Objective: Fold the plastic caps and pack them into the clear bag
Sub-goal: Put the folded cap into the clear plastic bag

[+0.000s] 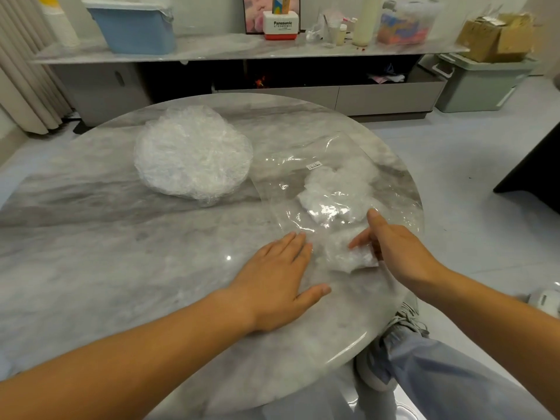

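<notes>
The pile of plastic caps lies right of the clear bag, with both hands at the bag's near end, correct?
No: in the head view the pile of plastic caps lies left of the clear bag. The left hand and right hand are at the bag's near end.

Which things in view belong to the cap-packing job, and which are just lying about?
Job: stack of plastic caps, clear bag, folded caps in it, left hand, right hand.
Lying about: blue bin, Panasonic box, cardboard box, green crate.
</notes>
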Available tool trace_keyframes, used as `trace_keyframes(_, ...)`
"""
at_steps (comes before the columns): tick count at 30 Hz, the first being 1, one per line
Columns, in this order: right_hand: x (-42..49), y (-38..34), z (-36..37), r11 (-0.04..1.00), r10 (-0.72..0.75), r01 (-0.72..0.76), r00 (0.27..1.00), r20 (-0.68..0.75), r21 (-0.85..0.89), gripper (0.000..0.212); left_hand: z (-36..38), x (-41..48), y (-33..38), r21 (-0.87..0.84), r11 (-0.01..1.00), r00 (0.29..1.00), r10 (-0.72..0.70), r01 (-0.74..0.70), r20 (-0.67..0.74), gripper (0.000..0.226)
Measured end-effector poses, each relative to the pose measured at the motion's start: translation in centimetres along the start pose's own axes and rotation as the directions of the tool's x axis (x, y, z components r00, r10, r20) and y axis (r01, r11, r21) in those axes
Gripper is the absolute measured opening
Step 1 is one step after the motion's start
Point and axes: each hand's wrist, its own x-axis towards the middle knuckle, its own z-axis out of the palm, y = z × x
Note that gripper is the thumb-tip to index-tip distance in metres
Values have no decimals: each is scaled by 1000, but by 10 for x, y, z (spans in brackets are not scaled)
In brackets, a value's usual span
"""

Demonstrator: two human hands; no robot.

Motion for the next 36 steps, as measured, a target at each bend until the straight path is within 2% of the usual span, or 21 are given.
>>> trace_keyframes(5, -3, -7, 5, 997, -26, 30, 998, 53, -76, 72, -3, -4, -2, -61, 998, 998, 27, -31, -55, 86)
trace_keyframes(11, -3, -9, 11, 999, -13, 19, 994, 107, -50, 80, -8, -6, -2, -134, 991, 995, -7, -7, -103, 89)
trace_keyframes(15, 3, -11, 14, 993, 88, -92, 995, 56, 78, 81, -8, -10, -3, -156, 987, 997, 37, -48, -72, 87)
trace_keyframes(18, 8, -22, 21, 907, 221, -238, 971, 88, 348, 72, -6, -14, -4, -136, 987, 995, 80, -87, -59, 86)
trace_keyframes(23, 6, -37, 25, 698, 280, -353, 935, 216, 623, 71, 1, -17, -7, -112, 988, 994, 100, -104, -34, 88)
trace_keyframes(26, 6, -40, 20, 591, 266, -423, 906, 330, 687, 80, 0, -17, -7, -117, 987, 993, 108, -112, -35, 87)
trace_keyframes(29, 8, -41, 16, 554, 265, -461, 887, 378, 693, 92, -2, -17, -5, -127, 984, 992, 121, -124, -32, 87)
trace_keyframes(32, 13, -47, 17, 534, 305, -449, 892, 333, 716, 93, -3, -18, -5, -128, 982, 991, 133, -135, -26, 86)
trace_keyframes(36, 19, -55, 24, 457, 353, -370, 910, 217, 808, 78, -3, -18, -5, -128, 982, 990, 137, -138, -16, 86)
